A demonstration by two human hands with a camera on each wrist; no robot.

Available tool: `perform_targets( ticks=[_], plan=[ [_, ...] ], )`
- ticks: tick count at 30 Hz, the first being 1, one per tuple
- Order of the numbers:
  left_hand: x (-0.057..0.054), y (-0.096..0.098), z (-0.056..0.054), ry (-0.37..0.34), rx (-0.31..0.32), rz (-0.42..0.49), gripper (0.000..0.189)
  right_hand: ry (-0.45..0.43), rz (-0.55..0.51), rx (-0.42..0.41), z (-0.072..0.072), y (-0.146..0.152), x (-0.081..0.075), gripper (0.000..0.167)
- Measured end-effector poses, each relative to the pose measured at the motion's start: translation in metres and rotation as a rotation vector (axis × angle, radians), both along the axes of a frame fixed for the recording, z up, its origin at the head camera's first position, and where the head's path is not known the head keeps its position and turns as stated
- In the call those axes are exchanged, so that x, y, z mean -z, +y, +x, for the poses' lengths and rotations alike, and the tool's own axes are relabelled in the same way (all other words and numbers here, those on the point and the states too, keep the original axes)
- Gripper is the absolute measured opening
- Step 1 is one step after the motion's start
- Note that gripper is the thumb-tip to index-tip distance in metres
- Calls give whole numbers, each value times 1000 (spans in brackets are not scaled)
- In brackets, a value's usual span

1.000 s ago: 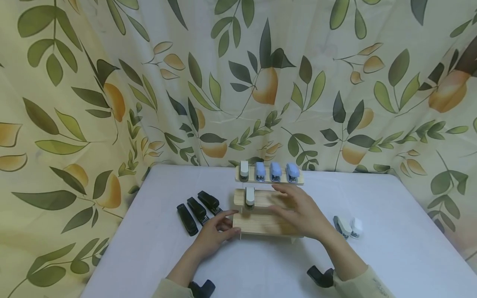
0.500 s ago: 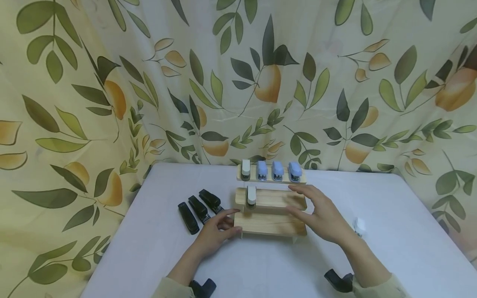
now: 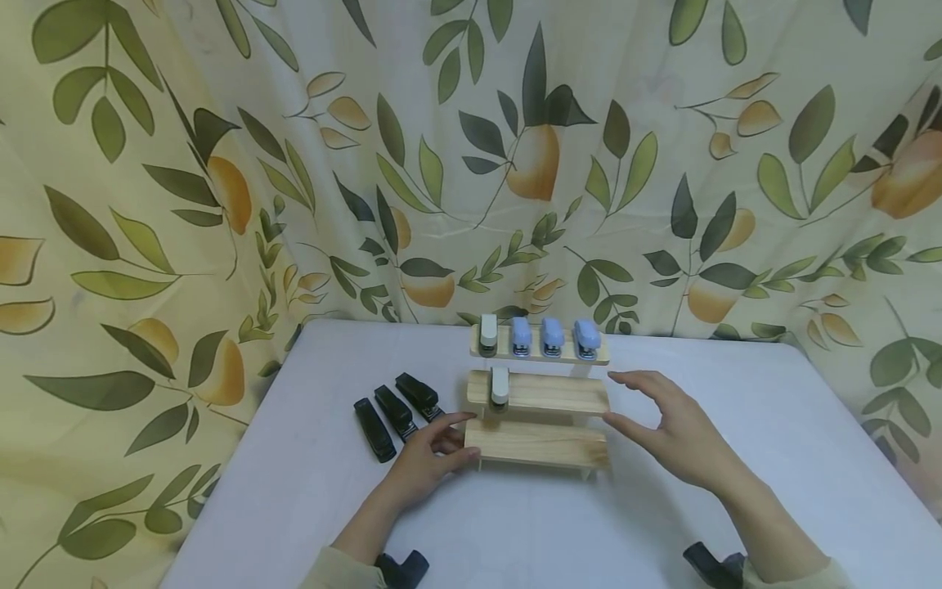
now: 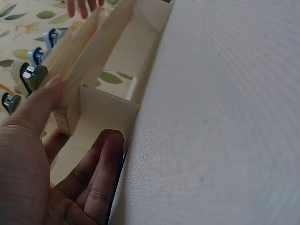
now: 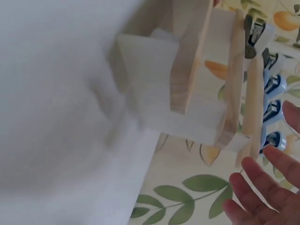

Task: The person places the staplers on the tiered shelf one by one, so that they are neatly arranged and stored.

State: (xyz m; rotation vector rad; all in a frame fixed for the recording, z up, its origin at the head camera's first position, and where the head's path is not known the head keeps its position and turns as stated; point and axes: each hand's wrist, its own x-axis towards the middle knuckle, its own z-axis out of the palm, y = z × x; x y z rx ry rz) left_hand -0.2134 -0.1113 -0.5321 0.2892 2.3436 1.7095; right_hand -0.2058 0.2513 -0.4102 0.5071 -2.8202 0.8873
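Wooden stand (image 3: 540, 444) — three-tiered, upright on tabletop (image 3: 530, 532) | left hand (image 3: 421, 468): pinching lower tier's left end | right hand (image 3: 680, 429): fingers spread, just beside right end | middle tier: white stapler (image 3: 500, 386) | top tier: second white stapler (image 3: 489, 332), three blue staplers (image 3: 552, 334) | tabletop, left of stand — three black staplers (image 3: 395, 411)

- A curtained-off work corner; whether home, office or lab cannot be told.
- Leaf-and-fruit curtain (image 3: 441, 176) hangs behind and left of the white bench (image 3: 552, 532).
- Staplers (image 3: 553, 335) and a tiered wooden stand (image 3: 537, 444) lend a desk-like look.
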Motion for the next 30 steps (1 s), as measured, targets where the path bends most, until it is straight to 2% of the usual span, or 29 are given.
perform_targets(
  ticks=[19,30],
  plan=[
    [3,0,-1,-10,-6,-12,56,-70,136,51,-5,40,11,69],
    [0,0,0,-16,-10,-13,57,-176,188,63,-9,65,19,71]
  ],
)
